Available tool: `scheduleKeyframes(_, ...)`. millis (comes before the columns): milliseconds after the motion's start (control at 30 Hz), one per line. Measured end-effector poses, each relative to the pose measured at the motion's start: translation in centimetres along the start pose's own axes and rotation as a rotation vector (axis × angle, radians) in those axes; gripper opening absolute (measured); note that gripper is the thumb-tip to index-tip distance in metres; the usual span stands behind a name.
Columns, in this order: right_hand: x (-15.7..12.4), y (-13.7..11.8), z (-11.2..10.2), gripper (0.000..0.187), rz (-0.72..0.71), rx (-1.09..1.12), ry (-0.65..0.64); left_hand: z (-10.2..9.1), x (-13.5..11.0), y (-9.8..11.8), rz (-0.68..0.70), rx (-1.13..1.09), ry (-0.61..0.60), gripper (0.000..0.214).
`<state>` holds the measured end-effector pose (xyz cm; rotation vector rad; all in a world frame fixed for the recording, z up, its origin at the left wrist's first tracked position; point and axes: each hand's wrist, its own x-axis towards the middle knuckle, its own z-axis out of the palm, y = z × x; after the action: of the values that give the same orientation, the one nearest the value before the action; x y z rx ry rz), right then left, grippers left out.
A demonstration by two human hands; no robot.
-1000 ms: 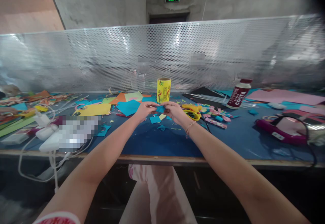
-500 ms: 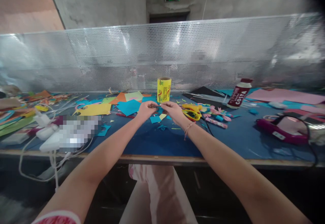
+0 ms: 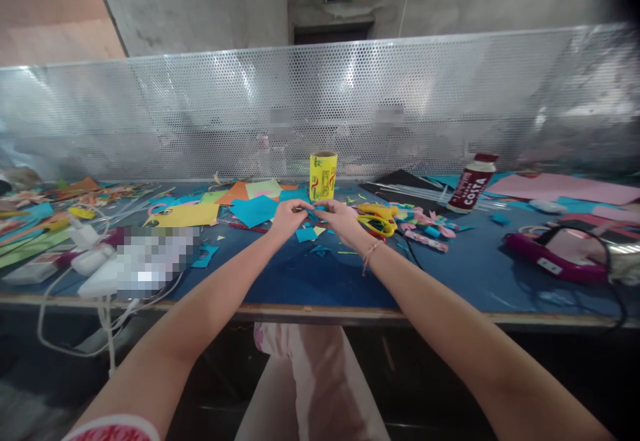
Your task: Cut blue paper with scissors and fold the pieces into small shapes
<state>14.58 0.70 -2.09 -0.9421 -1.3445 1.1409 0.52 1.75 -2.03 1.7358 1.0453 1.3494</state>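
Between my fingertips, over the middle of the blue table, is a small piece of blue paper [image 3: 316, 209]. My left hand [image 3: 290, 220] pinches it from the left, and my right hand [image 3: 340, 220] pinches it from the right. The fingers partly cover the piece, so its exact shape is hidden. Just behind it stands a yellow printed roll [image 3: 323, 176], upright. Yellow-handled scissors [image 3: 379, 221] lie beside my right hand. Left of my left hand is a larger blue paper sheet [image 3: 254, 210]. Blue scraps [image 3: 306, 235] lie below my hands.
A perforated metal divider [image 3: 225, 114] rises along the table's back. A brown-capped COSTA bottle [image 3: 473, 183] stands at right, with a purple object [image 3: 553, 259] nearer the edge. White cables [image 3: 47, 324] hang over the front edge at left. Colored paper [image 3: 187, 215] is spread around.
My fingers have shifted slightly around the blue paper, and more of it shows between them. At far left, the pile of colored items looks different. My arms stay nearly in place.
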Motion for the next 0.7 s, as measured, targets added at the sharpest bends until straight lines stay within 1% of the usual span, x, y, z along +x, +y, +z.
scheduleKeyframes(100,0.08,-0.02,-0.08,0.026,0.007,0.039,0.012,-0.09,-0.02,0.02,0.010,-0.015,-0.005,0.020)
scheduleKeyframes(167,0.18,0.05,-0.18,0.026,-0.013,0.026,0.023,-0.05,-0.06,0.15,-0.004,-0.077,-0.008,0.019)
scheduleKeyframes(233,0.24,0.11,-0.28,0.027,-0.043,0.008,0.031,0.04,-0.07,0.26,-0.019,-0.156,-0.021,0.016)
scheduleKeyframes(300,0.23,0.13,-0.34,0.028,-0.070,0.000,0.041,0.12,-0.05,0.26,-0.019,-0.186,-0.030,0.009)
scheduleKeyframes(467,0.11,0.06,-0.40,0.031,-0.147,-0.052,0.025,0.03,0.06,0.02,0.015,-0.165,-0.008,0.020)
scheduleKeyframes(633,0.33,0.24,-0.40,0.028,-0.086,-0.047,0.050,-0.11,-0.05,0.24,0.022,-0.186,-0.023,0.020)
scheduleKeyframes(700,0.51,0.43,-0.49,0.028,-0.093,-0.059,0.061,-0.09,-0.13,0.39,0.018,-0.190,-0.021,0.020)
